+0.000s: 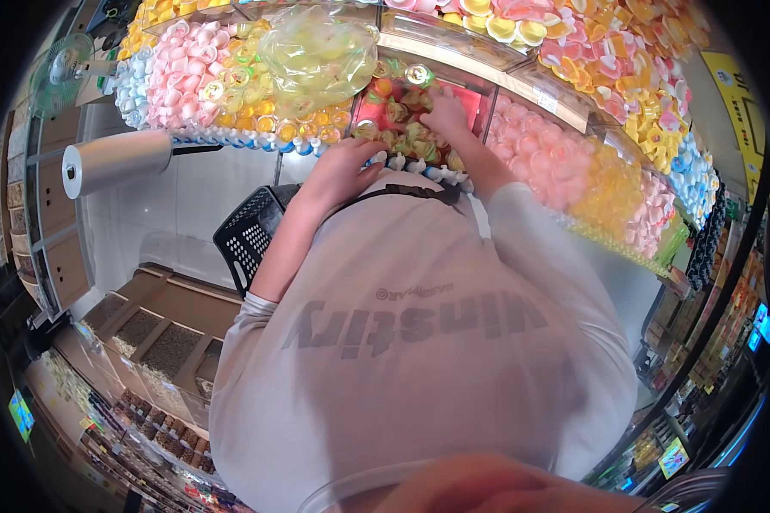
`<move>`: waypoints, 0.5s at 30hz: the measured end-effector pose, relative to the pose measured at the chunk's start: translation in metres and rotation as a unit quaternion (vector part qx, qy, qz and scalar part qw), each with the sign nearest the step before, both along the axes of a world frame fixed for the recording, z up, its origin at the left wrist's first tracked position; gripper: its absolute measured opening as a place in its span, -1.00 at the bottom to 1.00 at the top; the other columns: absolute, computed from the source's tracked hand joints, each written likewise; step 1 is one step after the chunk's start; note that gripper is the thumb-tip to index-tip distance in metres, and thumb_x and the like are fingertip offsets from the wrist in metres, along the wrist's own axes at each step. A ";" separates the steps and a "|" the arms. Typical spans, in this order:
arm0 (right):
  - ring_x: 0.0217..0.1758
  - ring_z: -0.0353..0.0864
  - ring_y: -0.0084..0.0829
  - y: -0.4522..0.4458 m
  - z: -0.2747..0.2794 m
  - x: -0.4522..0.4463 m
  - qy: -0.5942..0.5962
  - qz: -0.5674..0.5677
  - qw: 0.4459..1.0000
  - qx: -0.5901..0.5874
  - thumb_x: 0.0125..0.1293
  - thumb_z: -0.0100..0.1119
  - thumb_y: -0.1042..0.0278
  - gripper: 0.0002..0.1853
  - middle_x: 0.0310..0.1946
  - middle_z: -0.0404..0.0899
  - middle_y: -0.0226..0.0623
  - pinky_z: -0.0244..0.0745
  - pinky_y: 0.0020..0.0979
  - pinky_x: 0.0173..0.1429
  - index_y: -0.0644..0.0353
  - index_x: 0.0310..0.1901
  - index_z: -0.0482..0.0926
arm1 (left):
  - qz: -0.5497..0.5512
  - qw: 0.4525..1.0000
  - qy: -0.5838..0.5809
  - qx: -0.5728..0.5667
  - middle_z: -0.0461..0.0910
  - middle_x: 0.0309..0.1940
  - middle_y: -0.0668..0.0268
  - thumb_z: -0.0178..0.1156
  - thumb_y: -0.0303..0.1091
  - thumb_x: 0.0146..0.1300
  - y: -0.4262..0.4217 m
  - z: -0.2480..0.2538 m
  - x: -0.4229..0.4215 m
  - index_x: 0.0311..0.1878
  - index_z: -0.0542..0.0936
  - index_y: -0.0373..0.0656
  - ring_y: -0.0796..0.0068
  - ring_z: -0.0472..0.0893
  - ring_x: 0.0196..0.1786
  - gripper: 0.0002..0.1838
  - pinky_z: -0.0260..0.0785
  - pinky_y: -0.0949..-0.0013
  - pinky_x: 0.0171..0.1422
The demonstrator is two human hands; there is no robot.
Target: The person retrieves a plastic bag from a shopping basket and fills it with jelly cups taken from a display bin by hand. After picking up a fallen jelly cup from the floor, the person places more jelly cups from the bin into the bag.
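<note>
My right hand (447,118) reaches into a red-lined bin (470,101) holding small green and red jelly cups (399,115). Its fingers bend down among the cups, and whatever they pinch is hidden. At the bin's front edge, my left hand (347,173) rests with fingers stretched out over the blue and white trim (423,171). Left of the bin and further back, a bulging clear plastic bag (318,56) of greenish-yellow pieces lies on top of other cups.
Pink cups (535,141) fill the bin on the right, and orange cups (289,128) lie on the left. A plastic roll (115,162) sticks out at the left. Below it are a black basket (246,238) and boxes of dry goods (167,342).
</note>
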State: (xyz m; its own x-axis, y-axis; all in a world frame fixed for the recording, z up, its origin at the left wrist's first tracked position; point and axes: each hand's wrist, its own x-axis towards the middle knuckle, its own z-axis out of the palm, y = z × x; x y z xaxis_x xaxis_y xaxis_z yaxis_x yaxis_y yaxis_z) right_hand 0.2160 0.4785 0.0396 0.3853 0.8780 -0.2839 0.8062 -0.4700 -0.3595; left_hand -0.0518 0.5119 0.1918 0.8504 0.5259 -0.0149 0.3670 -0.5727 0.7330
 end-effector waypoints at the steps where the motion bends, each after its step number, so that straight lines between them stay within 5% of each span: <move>1: 0.15 0.51 -0.02 0.002 -0.002 0.004 0.032 -0.020 0.999 0.003 -0.08 0.41 0.15 -0.23 0.19 0.36 -0.10 0.53 -0.09 0.14 0.00 0.26 0.39 | 0.000 1.000 0.002 -0.003 0.61 -0.21 0.08 0.26 -0.35 0.16 0.000 -0.002 0.000 0.00 0.60 -0.15 0.02 0.60 -0.10 -0.68 0.45 0.10 -0.02; 5: 0.24 0.48 -0.11 0.007 -0.020 0.014 0.044 -0.054 0.998 -0.008 -0.07 0.41 0.16 -0.23 0.33 0.28 -0.14 0.51 -0.14 0.19 -0.12 0.28 0.40 | 0.004 1.000 0.004 -0.016 0.61 -0.19 0.08 0.24 -0.33 0.18 0.000 0.001 -0.002 0.01 0.60 -0.14 0.03 0.59 -0.07 -0.68 0.45 0.10 0.00; 8: 0.19 0.53 -0.10 0.005 -0.038 0.026 0.066 -0.056 0.995 0.043 -0.06 0.42 0.20 -0.28 0.28 0.37 -0.15 0.51 -0.18 0.19 -0.07 0.24 0.43 | 0.002 1.000 0.015 -0.017 0.61 -0.18 0.08 0.23 -0.33 0.19 0.002 -0.001 -0.003 0.02 0.59 -0.15 0.03 0.58 -0.05 -0.68 0.44 0.10 0.02; 11: 0.05 0.60 -0.20 0.002 -0.050 0.040 0.227 -0.120 0.951 0.174 0.00 0.38 0.30 -0.40 0.08 0.53 -0.19 0.55 -0.23 0.09 0.02 0.16 0.46 | -0.002 0.999 0.018 -0.035 0.62 -0.11 0.05 0.22 -0.40 0.20 0.003 -0.005 -0.004 0.05 0.58 -0.22 0.02 0.58 -0.01 -0.67 0.44 0.16 0.04; 13: -0.05 0.61 -0.32 -0.002 -0.033 0.043 0.484 -0.322 0.781 0.228 0.07 0.32 0.40 -0.49 -0.09 0.57 -0.24 0.57 -0.27 -0.03 0.12 0.11 0.45 | 0.001 0.999 0.014 -0.053 0.62 -0.12 0.08 0.20 -0.39 0.23 0.004 -0.008 -0.004 0.07 0.57 -0.22 0.07 0.59 0.00 -0.66 0.44 0.18 0.05; 15: -0.10 0.60 -0.37 -0.009 -0.017 0.042 0.530 -0.346 0.736 0.238 0.11 0.29 0.45 -0.52 -0.10 0.55 -0.28 0.59 -0.31 -0.12 0.16 0.10 0.43 | 0.002 0.998 0.010 -0.069 0.63 -0.13 0.10 0.19 -0.38 0.26 0.005 -0.006 0.000 0.10 0.57 -0.22 0.13 0.60 0.02 -0.66 0.44 0.19 0.06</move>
